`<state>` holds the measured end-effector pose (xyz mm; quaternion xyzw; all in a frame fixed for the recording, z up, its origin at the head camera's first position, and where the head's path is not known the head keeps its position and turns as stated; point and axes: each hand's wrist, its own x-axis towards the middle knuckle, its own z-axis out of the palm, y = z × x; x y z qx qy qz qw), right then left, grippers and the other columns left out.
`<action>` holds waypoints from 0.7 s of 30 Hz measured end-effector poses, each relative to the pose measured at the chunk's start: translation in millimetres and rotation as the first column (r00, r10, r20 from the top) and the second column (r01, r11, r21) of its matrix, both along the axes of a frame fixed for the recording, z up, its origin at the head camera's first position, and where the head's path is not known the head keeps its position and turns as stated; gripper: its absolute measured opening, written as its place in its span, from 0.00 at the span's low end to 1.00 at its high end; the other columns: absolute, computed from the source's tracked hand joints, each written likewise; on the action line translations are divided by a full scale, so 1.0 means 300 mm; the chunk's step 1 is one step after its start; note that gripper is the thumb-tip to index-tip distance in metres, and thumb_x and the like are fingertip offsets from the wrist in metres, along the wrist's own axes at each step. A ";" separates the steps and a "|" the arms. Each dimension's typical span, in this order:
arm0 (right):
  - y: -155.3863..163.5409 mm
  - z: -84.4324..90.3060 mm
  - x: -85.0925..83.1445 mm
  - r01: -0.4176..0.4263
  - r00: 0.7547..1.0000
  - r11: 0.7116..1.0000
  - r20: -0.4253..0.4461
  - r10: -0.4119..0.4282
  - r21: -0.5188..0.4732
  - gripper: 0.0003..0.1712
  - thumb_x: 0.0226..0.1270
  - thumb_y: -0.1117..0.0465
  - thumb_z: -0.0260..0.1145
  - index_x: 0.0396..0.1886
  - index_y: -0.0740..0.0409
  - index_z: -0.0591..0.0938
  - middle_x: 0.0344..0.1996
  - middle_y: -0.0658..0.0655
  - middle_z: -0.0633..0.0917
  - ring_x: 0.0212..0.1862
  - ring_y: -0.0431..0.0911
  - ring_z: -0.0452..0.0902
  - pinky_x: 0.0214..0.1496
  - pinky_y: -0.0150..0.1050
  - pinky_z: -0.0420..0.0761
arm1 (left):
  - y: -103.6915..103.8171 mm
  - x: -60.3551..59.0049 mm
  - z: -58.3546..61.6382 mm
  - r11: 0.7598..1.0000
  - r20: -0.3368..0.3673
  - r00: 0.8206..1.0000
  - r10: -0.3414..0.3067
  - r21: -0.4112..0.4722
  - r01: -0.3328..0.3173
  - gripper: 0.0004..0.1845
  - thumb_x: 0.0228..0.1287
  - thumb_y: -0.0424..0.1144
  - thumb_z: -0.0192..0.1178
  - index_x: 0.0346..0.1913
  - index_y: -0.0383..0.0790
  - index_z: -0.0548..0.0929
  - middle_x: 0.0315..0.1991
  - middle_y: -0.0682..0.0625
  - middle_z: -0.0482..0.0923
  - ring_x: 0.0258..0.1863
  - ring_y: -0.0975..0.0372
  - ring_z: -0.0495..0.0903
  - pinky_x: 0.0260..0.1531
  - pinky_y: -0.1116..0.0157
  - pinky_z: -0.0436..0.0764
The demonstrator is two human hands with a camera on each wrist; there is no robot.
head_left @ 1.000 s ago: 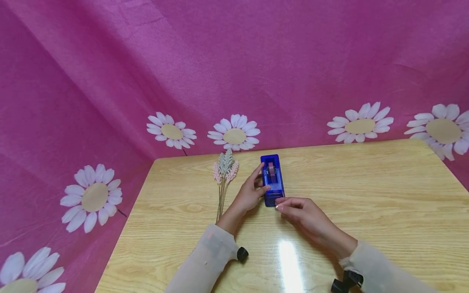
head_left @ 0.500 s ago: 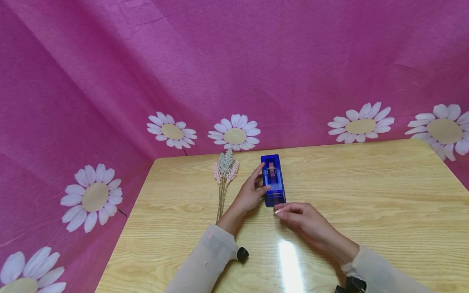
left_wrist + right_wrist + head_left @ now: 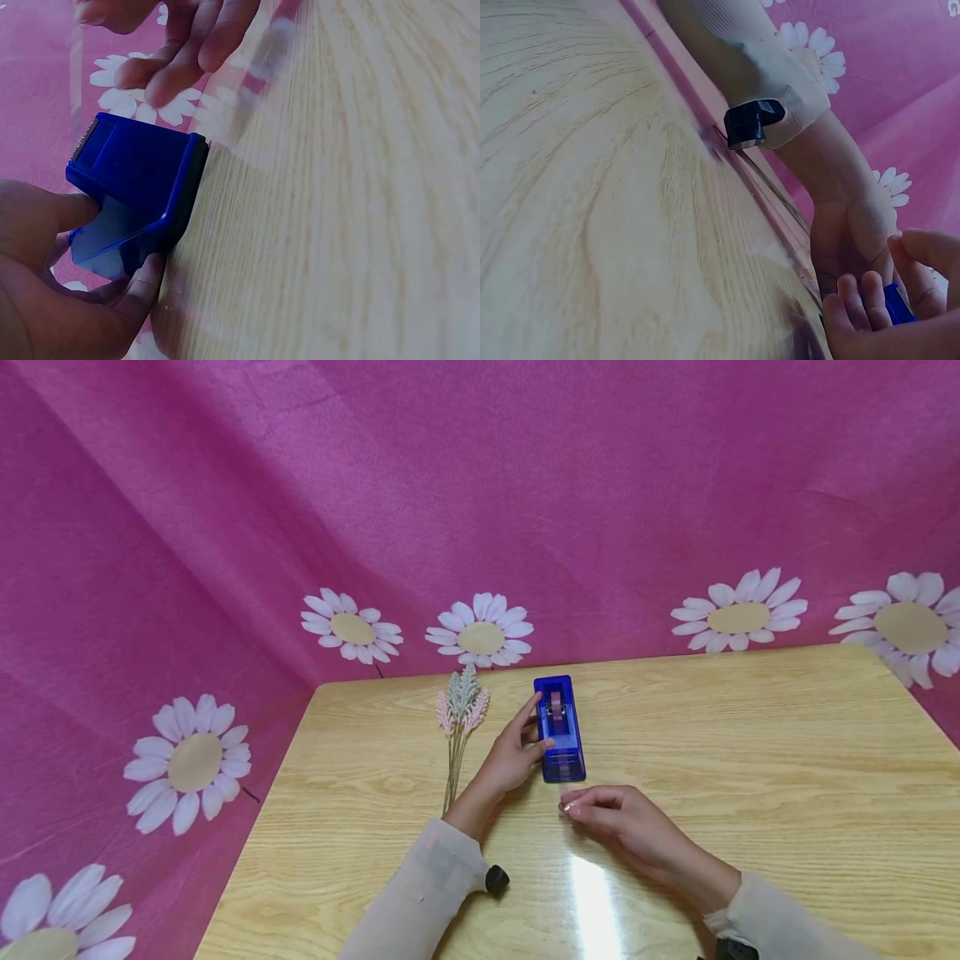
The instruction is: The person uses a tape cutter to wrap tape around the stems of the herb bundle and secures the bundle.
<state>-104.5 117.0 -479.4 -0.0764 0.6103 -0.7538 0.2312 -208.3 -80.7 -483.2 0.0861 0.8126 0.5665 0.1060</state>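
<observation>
A blue tape dispenser (image 3: pixel 573 727) stands on the wooden table, a reddish tape roll (image 3: pixel 556 706) inside it. My left hand (image 3: pixel 513 756) grips its left side, with the thumb near the front; the left wrist view has fingers round the blue body (image 3: pixel 139 161) below its toothed cutter (image 3: pixel 84 141). Between thumb and index finger, my right hand (image 3: pixel 626 822) pinches the end of a clear tape strip (image 3: pixel 566 791) drawn out from the dispenser's front. The right wrist view has the right hand (image 3: pixel 900 330) overlapping most of the dispenser (image 3: pixel 898 304).
Left of the dispenser lies a bunch of pink and grey artificial flowers (image 3: pixel 462 702), its thin stems running under the left forearm. A pink cloth (image 3: pixel 600 510) printed with daisies hangs behind the table (image 3: pixel 750 760). Both wrists wear black cameras.
My right hand has moved from the dispenser's front edge toward the body, and a length of clear tape now shows between them. The left hand and the dispenser have stayed in place.
</observation>
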 end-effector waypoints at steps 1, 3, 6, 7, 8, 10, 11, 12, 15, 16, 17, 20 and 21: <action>0.001 -0.001 0.002 -0.002 1.000 1.000 0.001 0.002 -0.010 0.10 0.74 0.64 0.67 0.44 0.68 0.88 0.51 0.58 0.86 0.53 0.42 0.83 0.59 0.36 0.81 | 0.000 -0.001 -0.001 1.000 0.001 1.000 -0.001 0.000 0.001 0.41 0.74 0.32 0.62 0.81 0.64 0.59 0.72 0.40 0.71 0.60 0.53 0.79 0.57 0.59 0.81; 0.003 -0.004 0.005 -0.004 1.000 1.000 0.008 0.004 -0.023 0.08 0.73 0.65 0.67 0.43 0.67 0.88 0.47 0.55 0.87 0.50 0.42 0.85 0.58 0.36 0.82 | 0.001 -0.003 -0.001 1.000 0.004 1.000 -0.001 -0.002 0.001 0.41 0.74 0.31 0.61 0.81 0.64 0.58 0.72 0.40 0.71 0.60 0.53 0.79 0.58 0.59 0.81; 0.005 -0.010 0.008 -0.017 1.000 0.999 0.017 0.018 -0.030 0.07 0.74 0.66 0.66 0.41 0.65 0.88 0.39 0.53 0.87 0.43 0.41 0.85 0.51 0.36 0.85 | 0.001 -0.005 -0.003 1.000 0.002 1.000 -0.001 -0.005 0.001 0.41 0.74 0.31 0.62 0.81 0.64 0.58 0.72 0.40 0.71 0.60 0.53 0.79 0.58 0.58 0.81; 0.005 -0.012 0.008 -0.021 1.000 0.999 0.022 0.022 -0.025 0.07 0.74 0.66 0.66 0.41 0.65 0.88 0.37 0.53 0.87 0.40 0.41 0.84 0.47 0.36 0.85 | 0.000 -0.005 -0.004 1.000 0.002 1.000 -0.001 -0.005 0.001 0.41 0.74 0.31 0.62 0.82 0.64 0.58 0.72 0.40 0.71 0.60 0.53 0.79 0.59 0.58 0.80; 0.005 -0.014 0.008 -0.021 0.999 1.000 0.030 0.021 -0.014 0.07 0.74 0.66 0.66 0.41 0.65 0.88 0.35 0.52 0.86 0.37 0.40 0.82 0.43 0.34 0.85 | 0.001 -0.006 -0.004 1.000 0.002 1.000 -0.002 0.000 0.002 0.41 0.74 0.31 0.62 0.82 0.63 0.58 0.72 0.39 0.71 0.60 0.53 0.79 0.59 0.58 0.80; 0.004 -0.017 0.008 -0.020 0.999 1.000 0.041 0.019 0.009 0.07 0.74 0.65 0.66 0.40 0.65 0.88 0.29 0.50 0.83 0.30 0.39 0.77 0.34 0.32 0.81 | 0.001 -0.007 -0.004 1.000 0.000 1.000 -0.004 0.009 0.004 0.41 0.73 0.30 0.62 0.82 0.62 0.59 0.71 0.39 0.72 0.61 0.52 0.80 0.60 0.57 0.79; 0.004 -0.020 0.008 -0.018 0.999 1.000 0.047 0.017 0.021 0.07 0.74 0.65 0.66 0.40 0.65 0.88 0.28 0.50 0.82 0.27 0.38 0.75 0.30 0.31 0.78 | 0.001 -0.007 -0.004 1.000 0.000 1.000 -0.005 0.011 0.005 0.41 0.73 0.30 0.62 0.82 0.62 0.59 0.71 0.39 0.72 0.61 0.52 0.80 0.61 0.57 0.79; 0.004 -0.022 0.008 -0.015 0.998 0.999 0.055 0.013 0.031 0.07 0.74 0.65 0.66 0.40 0.65 0.88 0.26 0.49 0.81 0.25 0.38 0.72 0.28 0.30 0.76 | 0.001 -0.007 -0.003 1.000 0.000 1.000 -0.004 0.011 0.004 0.41 0.73 0.30 0.62 0.82 0.62 0.59 0.71 0.38 0.72 0.61 0.52 0.80 0.61 0.56 0.78; 0.003 -0.027 0.008 -0.006 0.997 0.999 0.075 0.002 0.049 0.07 0.73 0.65 0.67 0.40 0.66 0.87 0.24 0.49 0.78 0.21 0.36 0.67 0.25 0.29 0.70 | 0.000 -0.006 -0.001 1.000 0.000 1.000 -0.001 0.000 0.001 0.41 0.73 0.30 0.62 0.82 0.62 0.59 0.71 0.39 0.72 0.61 0.52 0.80 0.62 0.56 0.78; 0.003 -0.028 0.008 -0.005 0.997 0.999 0.082 0.001 0.054 0.07 0.73 0.65 0.67 0.39 0.66 0.87 0.24 0.48 0.78 0.21 0.36 0.66 0.24 0.29 0.68 | 0.001 -0.006 -0.001 1.000 0.000 1.000 0.001 -0.006 -0.001 0.41 0.73 0.31 0.62 0.82 0.62 0.59 0.71 0.39 0.72 0.60 0.53 0.80 0.62 0.56 0.77; 0.002 -0.030 0.008 -0.006 0.996 0.998 0.087 0.001 0.058 0.08 0.73 0.65 0.67 0.39 0.67 0.87 0.23 0.48 0.78 0.20 0.36 0.65 0.24 0.29 0.68 | 0.001 -0.006 -0.001 1.000 0.003 1.000 0.001 -0.011 -0.001 0.41 0.74 0.31 0.62 0.82 0.63 0.58 0.71 0.39 0.72 0.60 0.53 0.79 0.63 0.56 0.77; -0.002 -0.032 0.010 -0.009 0.996 0.997 0.093 0.001 0.082 0.09 0.73 0.65 0.67 0.39 0.69 0.86 0.20 0.47 0.76 0.19 0.35 0.64 0.22 0.28 0.66 | 0.000 -0.006 -0.004 1.000 0.003 1.000 0.003 -0.012 -0.003 0.41 0.74 0.31 0.62 0.82 0.64 0.58 0.71 0.39 0.72 0.60 0.54 0.80 0.62 0.56 0.77; -0.003 -0.033 0.010 -0.011 0.996 0.996 0.094 0.002 0.092 0.09 0.72 0.66 0.67 0.39 0.70 0.86 0.19 0.47 0.75 0.19 0.35 0.64 0.22 0.28 0.65 | 0.000 -0.006 -0.005 1.000 0.004 1.000 0.003 -0.011 -0.003 0.41 0.74 0.32 0.62 0.81 0.64 0.58 0.71 0.40 0.73 0.60 0.54 0.80 0.62 0.56 0.78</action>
